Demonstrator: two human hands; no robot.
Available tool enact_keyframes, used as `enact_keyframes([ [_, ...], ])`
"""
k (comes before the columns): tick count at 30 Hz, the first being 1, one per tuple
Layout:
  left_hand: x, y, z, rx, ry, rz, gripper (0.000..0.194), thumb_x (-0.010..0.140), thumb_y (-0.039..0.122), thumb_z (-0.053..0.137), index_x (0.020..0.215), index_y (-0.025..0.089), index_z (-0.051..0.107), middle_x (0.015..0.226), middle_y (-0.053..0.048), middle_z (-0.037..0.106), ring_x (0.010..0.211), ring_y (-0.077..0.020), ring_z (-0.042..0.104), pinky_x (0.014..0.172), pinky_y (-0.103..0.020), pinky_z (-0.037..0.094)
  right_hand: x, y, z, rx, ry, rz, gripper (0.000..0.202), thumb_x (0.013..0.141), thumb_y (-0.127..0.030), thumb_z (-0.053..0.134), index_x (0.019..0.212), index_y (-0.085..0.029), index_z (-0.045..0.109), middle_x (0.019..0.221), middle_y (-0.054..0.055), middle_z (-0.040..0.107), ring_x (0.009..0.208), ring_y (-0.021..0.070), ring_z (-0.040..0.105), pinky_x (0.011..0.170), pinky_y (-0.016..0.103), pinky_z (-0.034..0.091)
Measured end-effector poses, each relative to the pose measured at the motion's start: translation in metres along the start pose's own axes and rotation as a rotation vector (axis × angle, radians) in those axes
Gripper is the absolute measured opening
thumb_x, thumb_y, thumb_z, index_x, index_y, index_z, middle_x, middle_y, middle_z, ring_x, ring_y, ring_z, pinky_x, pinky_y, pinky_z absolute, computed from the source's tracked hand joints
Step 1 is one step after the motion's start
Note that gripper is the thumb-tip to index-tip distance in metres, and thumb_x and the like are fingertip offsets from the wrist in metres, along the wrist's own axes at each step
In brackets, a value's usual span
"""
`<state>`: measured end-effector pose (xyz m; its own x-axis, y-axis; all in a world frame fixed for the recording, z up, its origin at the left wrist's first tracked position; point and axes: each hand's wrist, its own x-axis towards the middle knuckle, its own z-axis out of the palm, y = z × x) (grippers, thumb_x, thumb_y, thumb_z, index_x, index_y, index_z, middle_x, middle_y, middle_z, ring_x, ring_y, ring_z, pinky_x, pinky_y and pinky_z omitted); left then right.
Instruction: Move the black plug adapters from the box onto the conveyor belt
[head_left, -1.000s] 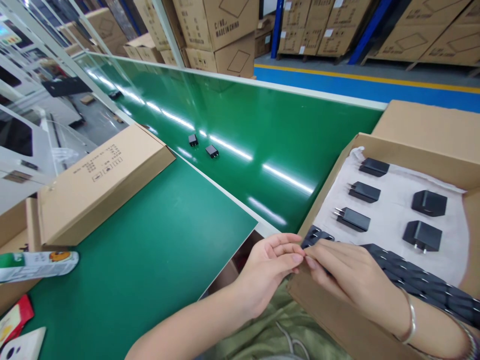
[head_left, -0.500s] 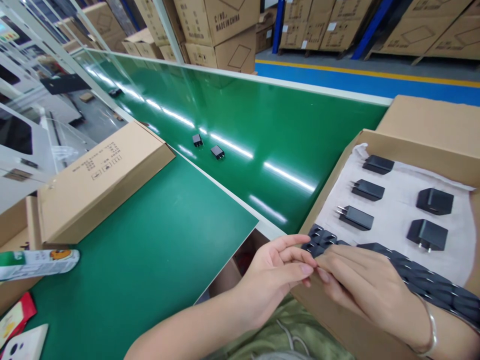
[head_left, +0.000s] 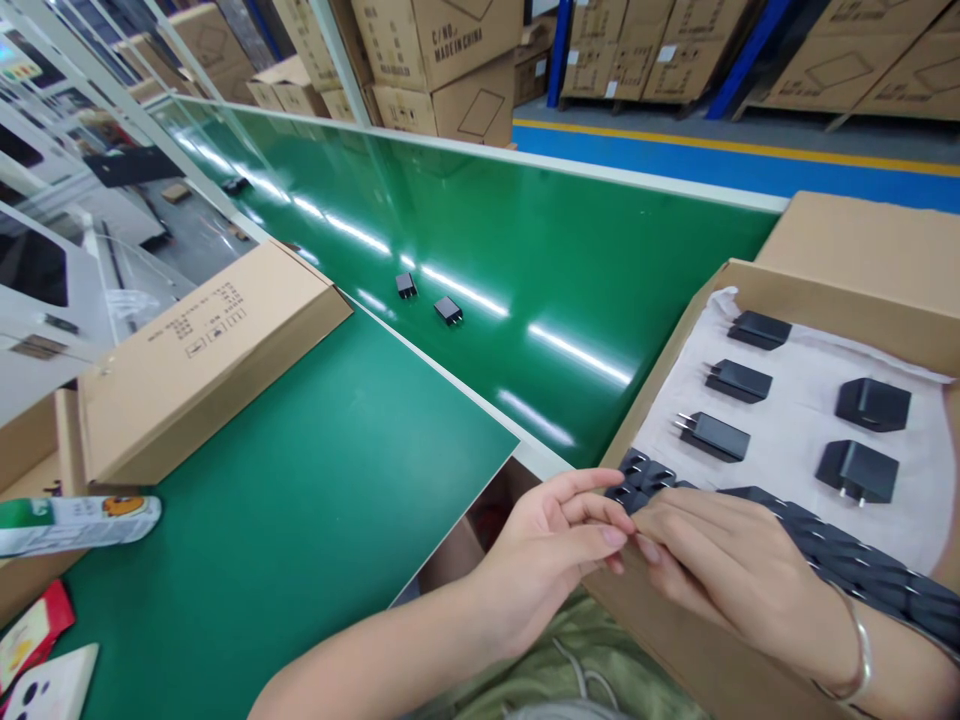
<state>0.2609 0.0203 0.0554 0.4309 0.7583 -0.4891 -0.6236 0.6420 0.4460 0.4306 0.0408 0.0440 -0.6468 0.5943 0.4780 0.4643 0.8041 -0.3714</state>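
My left hand is at the near-left corner of the carton, fingers loosely bent and apart, with nothing visible in it. Its fingertips meet those of my right hand, whose fingers are curled and pressed together; whatever they may hold is hidden. Under and beyond the hands, a row of black charger plugs stands packed along the near side of the open carton, prongs up. Farther in, several black chargers, including one charger, lie spaced out on a white liner sheet.
Two black chargers, a left one and a right one, lie on the green conveyor belt. On the green side table are a closed carton, a printed can-like tube, a red packet and a white phone.
The two chargers on the belt have shifted a little to the right and nearer. Both hands remain together in almost the same place.
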Motion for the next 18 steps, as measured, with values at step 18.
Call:
enact_keyframes([
  [18, 0.007, 0.013, -0.004, 0.157, 0.028, 0.077, 0.021, 0.067, 0.011, 0.062, 0.088, 0.014, 0.065, 0.075, 0.0, 0.05, 0.066, -0.0091, 0.048, 0.065, -0.022, 0.04, 0.006, 0.012, -0.006, -0.041, -0.067, 0.109, 0.016, 0.094, -0.016, 0.038, 0.082, -0.019, 0.048, 0.065, -0.002, 0.053, 0.057, 0.0093, 0.047, 0.055, 0.023, 0.034],
])
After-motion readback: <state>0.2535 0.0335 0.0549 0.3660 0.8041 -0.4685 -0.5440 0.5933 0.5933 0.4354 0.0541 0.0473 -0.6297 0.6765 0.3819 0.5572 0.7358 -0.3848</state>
